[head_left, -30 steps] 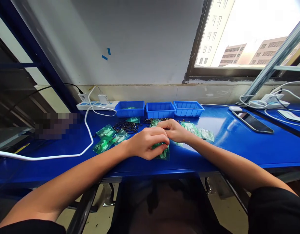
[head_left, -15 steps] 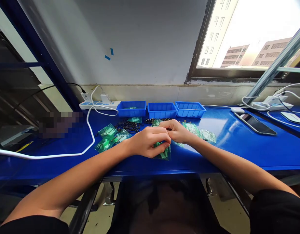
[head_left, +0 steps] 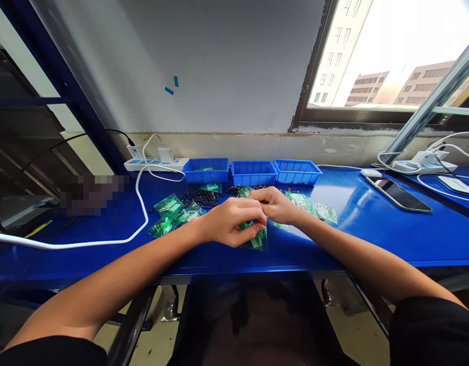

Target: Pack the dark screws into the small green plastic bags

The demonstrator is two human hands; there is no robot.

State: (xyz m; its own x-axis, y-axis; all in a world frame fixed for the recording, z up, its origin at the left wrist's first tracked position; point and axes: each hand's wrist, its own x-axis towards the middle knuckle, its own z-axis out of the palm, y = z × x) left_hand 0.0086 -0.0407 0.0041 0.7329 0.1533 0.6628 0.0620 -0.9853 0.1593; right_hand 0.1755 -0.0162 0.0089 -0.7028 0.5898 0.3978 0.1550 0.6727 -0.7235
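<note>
My left hand (head_left: 238, 219) and my right hand (head_left: 277, 204) meet over the front middle of the blue table, their fingers touching. Both have curled, closed fingers at the upper end of a small clear plastic bag (head_left: 256, 241) with green pieces in it. My fingers cover that end, so the exact grip is hidden. Just behind my hands, part of another green packet (head_left: 244, 191) shows. More green packets (head_left: 169, 205) lie left of my left hand, and others (head_left: 325, 212) lie beyond my right wrist.
Black screw-like parts (head_left: 200, 197) are heaped behind the left packets. Three blue bins stand in a row at the back: left (head_left: 206, 176), middle (head_left: 253, 179) and right (head_left: 297, 176). A white cable (head_left: 142, 203) crosses the left side. A phone (head_left: 400, 195) lies at right.
Almost nothing differs; the fingers of my left hand have shifted very slightly. The bag and the packets lie as before.
</note>
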